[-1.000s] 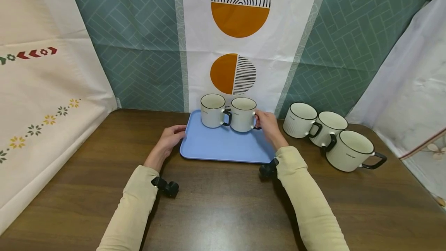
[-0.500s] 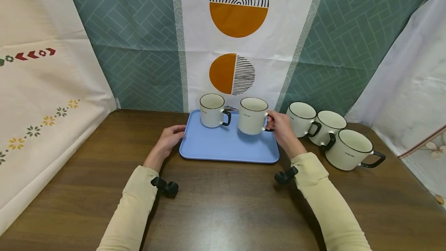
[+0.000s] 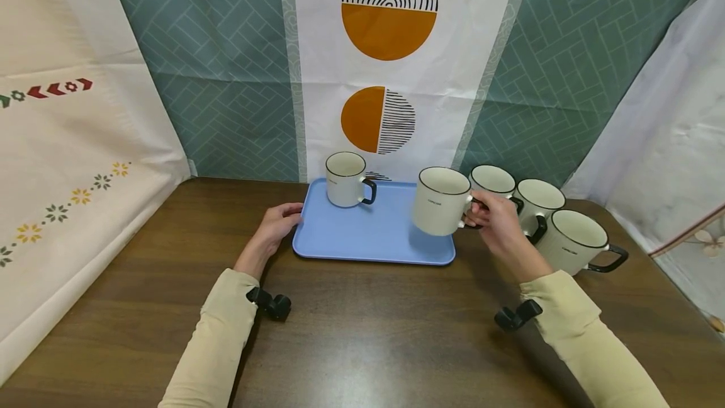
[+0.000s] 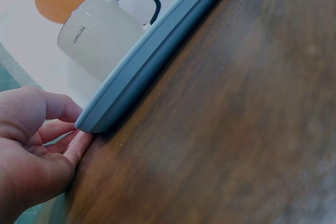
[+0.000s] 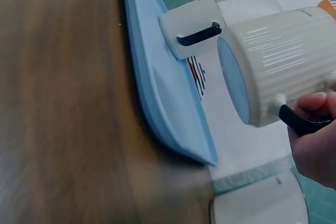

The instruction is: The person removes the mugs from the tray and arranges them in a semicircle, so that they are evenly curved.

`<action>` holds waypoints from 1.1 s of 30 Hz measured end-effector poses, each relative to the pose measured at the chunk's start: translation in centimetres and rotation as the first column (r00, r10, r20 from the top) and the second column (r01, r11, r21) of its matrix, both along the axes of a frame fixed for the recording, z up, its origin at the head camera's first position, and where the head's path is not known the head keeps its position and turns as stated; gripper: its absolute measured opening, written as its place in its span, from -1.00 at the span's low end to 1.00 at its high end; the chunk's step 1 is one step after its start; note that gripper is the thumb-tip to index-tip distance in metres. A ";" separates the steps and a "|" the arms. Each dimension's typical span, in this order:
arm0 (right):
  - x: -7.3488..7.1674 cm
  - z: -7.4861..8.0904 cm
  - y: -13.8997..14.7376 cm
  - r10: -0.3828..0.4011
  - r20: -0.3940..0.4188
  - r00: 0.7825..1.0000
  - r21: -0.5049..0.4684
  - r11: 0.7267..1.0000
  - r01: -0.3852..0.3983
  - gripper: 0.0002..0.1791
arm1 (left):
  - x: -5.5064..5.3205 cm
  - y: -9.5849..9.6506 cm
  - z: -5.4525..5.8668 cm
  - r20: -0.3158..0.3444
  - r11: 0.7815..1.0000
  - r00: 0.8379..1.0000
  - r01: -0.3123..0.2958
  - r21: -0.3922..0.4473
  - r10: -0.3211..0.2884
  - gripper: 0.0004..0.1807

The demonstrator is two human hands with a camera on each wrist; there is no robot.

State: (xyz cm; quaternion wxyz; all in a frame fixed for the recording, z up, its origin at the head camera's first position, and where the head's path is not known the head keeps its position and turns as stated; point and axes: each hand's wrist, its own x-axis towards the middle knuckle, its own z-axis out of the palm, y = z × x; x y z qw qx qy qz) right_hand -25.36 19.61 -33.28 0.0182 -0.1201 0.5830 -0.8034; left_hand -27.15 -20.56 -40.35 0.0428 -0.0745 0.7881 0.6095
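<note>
My right hand (image 3: 498,222) grips the black handle of a white enamel-style mug (image 3: 440,201), held in the air above the right end of the blue tray (image 3: 362,241). In the right wrist view that mug (image 5: 283,56) is tilted across the picture, its pale blue base showing. A second white mug (image 3: 344,181) stands upright at the tray's back left, handle to the right. My left hand (image 3: 277,228) holds the tray's left edge; in the left wrist view its fingers (image 4: 63,107) meet the rim at the corner.
To the right of the tray, several white mugs with black handles stand close together: a back one (image 3: 491,180), a middle one (image 3: 540,197) and a larger front one (image 3: 572,241), partly hidden by my right hand. A patterned cloth (image 3: 391,74) hangs behind the brown table (image 3: 351,332).
My right hand has lifted the mug off the tray from beside the other mug and carried it right and nearer. The left hand has stayed on the tray's edge.
</note>
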 end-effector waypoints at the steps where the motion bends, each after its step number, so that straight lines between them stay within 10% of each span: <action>1: 0.4 0.0 0.5 0.015 -0.007 1.000 -0.005 1.000 -0.015 -0.47 | 0.0 0.0 0.0 -0.001 1.000 1.000 0.001 0.000 -0.001 -0.52; 15: 4.4 -1.8 8.7 0.267 -0.080 0.960 0.154 0.955 -0.253 -0.50 | 0.0 0.2 -0.1 -0.002 1.000 1.000 -0.002 0.003 0.002 -0.52; 33: 5.5 -4.4 18.0 0.665 -0.166 0.728 0.156 0.747 -0.646 -0.57 | -0.1 0.2 -0.1 0.001 1.000 1.000 -0.002 0.022 0.002 -0.52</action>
